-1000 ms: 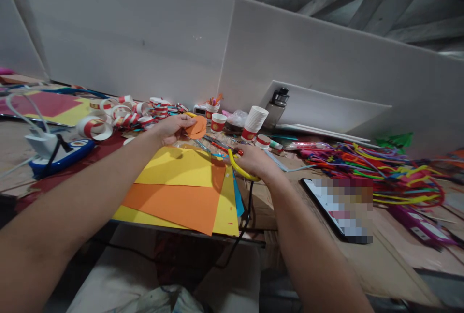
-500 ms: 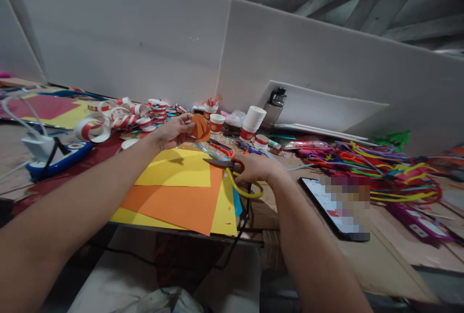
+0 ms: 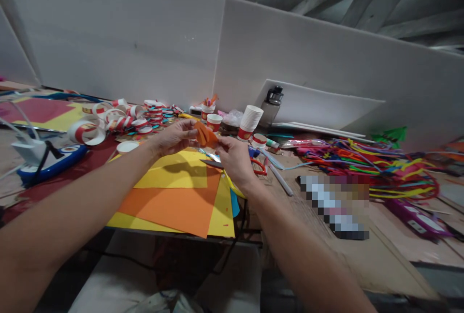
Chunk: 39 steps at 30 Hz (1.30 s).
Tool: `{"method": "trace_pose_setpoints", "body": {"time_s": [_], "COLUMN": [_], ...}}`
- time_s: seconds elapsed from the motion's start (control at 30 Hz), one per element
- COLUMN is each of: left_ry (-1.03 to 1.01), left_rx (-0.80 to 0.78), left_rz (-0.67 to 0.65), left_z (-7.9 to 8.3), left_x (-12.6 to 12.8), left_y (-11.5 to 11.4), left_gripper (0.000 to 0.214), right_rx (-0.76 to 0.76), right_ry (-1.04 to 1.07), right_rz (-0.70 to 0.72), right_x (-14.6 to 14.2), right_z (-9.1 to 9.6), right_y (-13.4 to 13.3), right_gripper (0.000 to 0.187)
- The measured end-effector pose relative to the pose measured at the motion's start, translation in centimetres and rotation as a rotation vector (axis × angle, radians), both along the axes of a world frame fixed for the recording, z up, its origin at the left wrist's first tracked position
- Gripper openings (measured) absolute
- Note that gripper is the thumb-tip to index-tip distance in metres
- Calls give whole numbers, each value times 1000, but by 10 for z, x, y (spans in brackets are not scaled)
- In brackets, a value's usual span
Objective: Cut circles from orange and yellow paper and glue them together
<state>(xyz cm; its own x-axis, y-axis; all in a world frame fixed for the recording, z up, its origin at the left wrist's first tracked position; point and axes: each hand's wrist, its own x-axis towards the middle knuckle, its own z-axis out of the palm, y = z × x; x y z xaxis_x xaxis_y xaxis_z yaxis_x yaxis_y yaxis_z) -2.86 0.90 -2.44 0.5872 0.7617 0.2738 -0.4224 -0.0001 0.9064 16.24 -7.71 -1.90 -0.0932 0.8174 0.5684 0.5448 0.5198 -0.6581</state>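
Observation:
Orange cut paper (image 3: 206, 135), curved and seemingly in more than one piece, is held up over the table. My left hand (image 3: 177, 137) pinches it from the left. The fingertips of my right hand (image 3: 235, 158) close on its right edge. Below the right hand lie yellow-handled scissors (image 3: 213, 163), partly hidden by that hand, with the blades pointing left. Under them are a yellow sheet (image 3: 174, 171) and a larger orange sheet (image 3: 174, 206), overlapping near the table's front edge.
Cut paper-cup rings (image 3: 87, 131) pile up at the left, near a blue power strip (image 3: 54, 163). Behind the hands stand a stack of paper cups (image 3: 251, 122) and a bottle (image 3: 271, 107). At right lie a phone (image 3: 335, 209) and many coloured pipe cleaners (image 3: 377, 165).
My right hand has let go of the scissors, which now lie on the sheets. It has moved up and left to the orange paper, which has turned in my left hand.

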Motion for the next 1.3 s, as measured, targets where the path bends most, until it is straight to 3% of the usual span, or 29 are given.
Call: {"method": "trace_pose_setpoints", "body": {"time_s": [0.27,0.53,0.63,0.8,1.3], "left_ry": [-72,26,71,78,139], "left_rx": [-13,-28,-20,23,-23], "left_rz": [218,201,183,175,73], "left_z": [0,7,8,8,11], "left_x": [1,4,4,6,10], "left_y": [2,-7,-11,-13,-20], "left_gripper": [36,39,36,38,36], "right_rx": [127,329,203,-94,-459], "right_ry": [-5,-71,50,430,860], "right_rz": [-220,-226,-189,2,59], "right_x": [9,12,10,7,6], "right_z": [7,8,11,11,20], "right_y": [-5,-7,-8,-3,-3], "right_gripper": [14,13,11,12,8]}}
